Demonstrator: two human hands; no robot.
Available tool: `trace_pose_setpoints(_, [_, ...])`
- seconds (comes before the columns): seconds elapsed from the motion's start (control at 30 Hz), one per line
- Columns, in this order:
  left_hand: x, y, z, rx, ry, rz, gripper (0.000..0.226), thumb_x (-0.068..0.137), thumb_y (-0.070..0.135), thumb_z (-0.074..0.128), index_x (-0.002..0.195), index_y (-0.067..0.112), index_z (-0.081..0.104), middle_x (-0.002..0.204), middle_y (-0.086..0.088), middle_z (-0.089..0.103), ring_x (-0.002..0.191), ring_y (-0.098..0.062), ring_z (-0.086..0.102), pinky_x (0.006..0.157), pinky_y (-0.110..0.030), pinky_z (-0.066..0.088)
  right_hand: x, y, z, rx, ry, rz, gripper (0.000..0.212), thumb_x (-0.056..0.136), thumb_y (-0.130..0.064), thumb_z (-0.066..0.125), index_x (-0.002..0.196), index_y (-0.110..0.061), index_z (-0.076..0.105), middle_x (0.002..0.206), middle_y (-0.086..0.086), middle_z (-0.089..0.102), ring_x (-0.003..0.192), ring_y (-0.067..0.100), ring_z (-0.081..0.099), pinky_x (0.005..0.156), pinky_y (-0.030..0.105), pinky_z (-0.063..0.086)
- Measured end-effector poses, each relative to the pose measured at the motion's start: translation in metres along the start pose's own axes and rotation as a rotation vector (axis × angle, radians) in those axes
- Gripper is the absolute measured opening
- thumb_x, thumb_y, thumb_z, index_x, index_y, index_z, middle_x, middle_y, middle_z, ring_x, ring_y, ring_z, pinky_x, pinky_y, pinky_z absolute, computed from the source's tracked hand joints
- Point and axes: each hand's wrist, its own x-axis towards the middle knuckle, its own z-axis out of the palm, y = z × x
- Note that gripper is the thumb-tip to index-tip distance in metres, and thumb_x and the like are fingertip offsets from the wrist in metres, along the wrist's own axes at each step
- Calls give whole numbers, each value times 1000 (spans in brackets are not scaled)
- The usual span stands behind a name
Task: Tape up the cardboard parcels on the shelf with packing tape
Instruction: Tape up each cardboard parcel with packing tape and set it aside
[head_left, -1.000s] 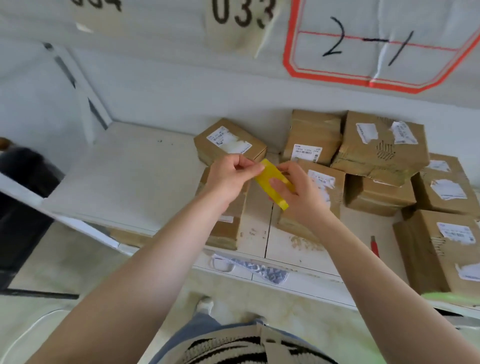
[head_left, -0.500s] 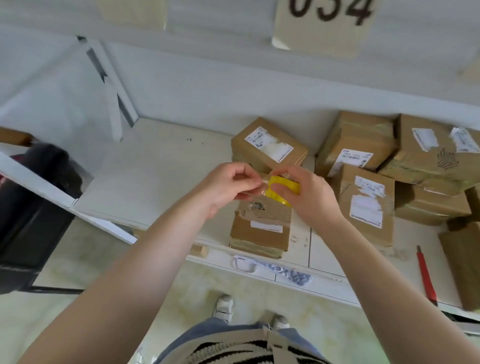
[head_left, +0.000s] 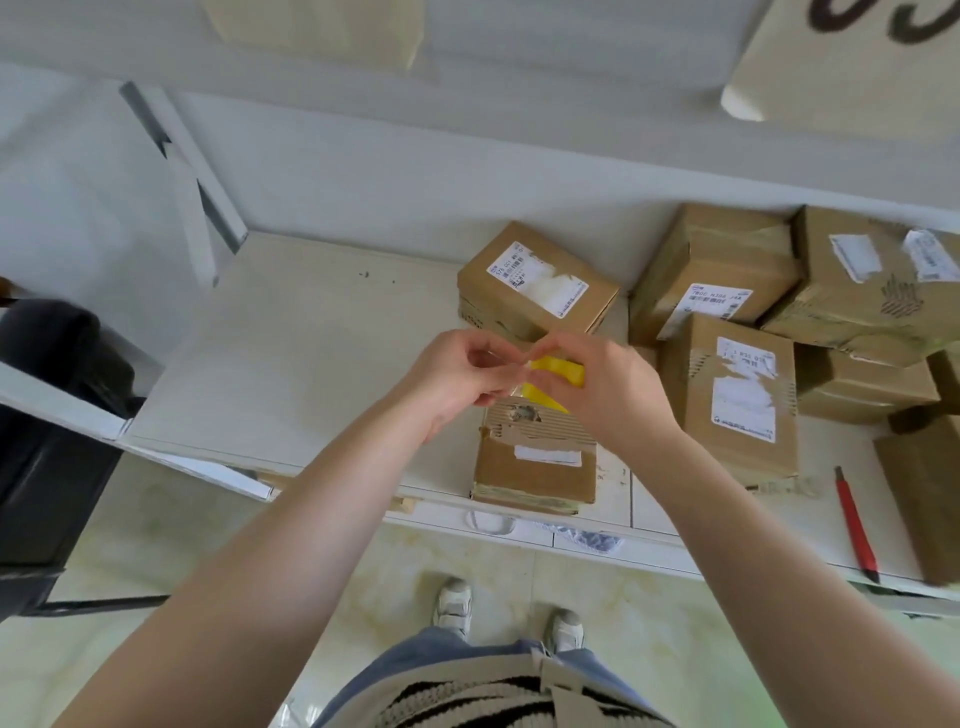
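My right hand (head_left: 605, 389) grips a yellow roll of packing tape (head_left: 556, 374) held above the shelf. My left hand (head_left: 460, 374) pinches the clear loose end of the tape right beside the roll. Directly under both hands lies a small cardboard parcel (head_left: 535, 467) with a torn top and a white label, near the shelf's front edge. Another labelled parcel (head_left: 537, 283) sits behind it.
Several more cardboard parcels (head_left: 727, 384) are stacked at the right of the white shelf (head_left: 291, 353). A red-handled knife (head_left: 854, 522) lies near the front edge at right. A black object (head_left: 47, 415) stands to the left. An upper shelf with a number tag hangs overhead.
The view has swung left, so the parcels sit further right in frame. My hands stay together on the yellow roll, with the left now pinching the tape end.
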Motion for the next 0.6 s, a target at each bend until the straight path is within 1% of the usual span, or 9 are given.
trace_pose_setpoints(0.07, [3,-3,-5,33,34,41,9,84,7,75,78,9,69,57,4,61,52,-7,53,55,-18,45,1,0,-2,31,-41,39,30,89,-49,65,113,-32,61,93,-24,59,73,2,53,65,25,44])
trace_pose_setpoints(0.1, [4,-5,-9,24,49,48,11,84,5,75,76,8,68,53,5,59,51,-7,51,55,-17,45,2,1,-5,62,-72,71,33,88,-51,65,111,-29,61,94,-21,59,79,6,55,70,28,47])
trace_pose_setpoints(0.13, [5,-6,-12,3,59,46,12,84,4,74,75,7,67,52,5,59,49,-6,50,55,-16,45,3,3,-9,78,-103,92,33,86,-53,64,105,-27,62,89,-18,60,81,10,56,71,31,48])
trace_pose_setpoints(0.2, [7,-10,-20,-61,76,19,12,84,4,73,74,7,67,56,3,60,49,-5,51,56,-15,48,6,7,-18,41,-146,115,35,85,-60,59,89,-26,64,75,-12,61,76,13,58,66,32,48])
trace_pose_setpoints(0.27, [10,-19,-27,-108,112,-16,10,84,4,73,75,7,68,62,-1,62,52,-7,54,58,-16,50,11,14,-27,-73,-170,158,40,84,-64,57,82,-25,64,72,-8,62,73,13,58,61,29,42])
trace_pose_setpoints(0.37, [15,-39,-26,-70,115,-72,9,85,4,73,77,5,70,64,-4,62,55,-10,53,58,-18,48,15,23,-33,-259,-231,223,48,82,-70,55,80,-23,63,74,-2,65,67,10,56,54,25,34])
trace_pose_setpoints(0.47, [19,-61,-14,-28,159,-114,8,87,5,71,80,2,69,65,-5,61,56,-12,51,57,-15,46,16,29,-24,-271,-292,254,52,81,-72,56,80,-20,63,72,1,63,64,11,54,53,26,35])
trace_pose_setpoints(0.5, [22,-67,-11,-30,181,-119,8,87,4,71,80,1,69,67,-8,61,58,-13,51,59,-15,47,16,30,-20,-263,-283,261,53,81,-72,56,78,-20,63,70,0,62,64,12,55,54,26,36])
trace_pose_setpoints(0.6, [28,-79,-5,-75,210,-171,5,88,4,70,83,2,69,76,-10,65,71,-18,57,76,-25,54,21,28,-10,-291,-263,248,51,83,-71,55,77,-21,61,64,-4,57,65,13,55,57,28,40])
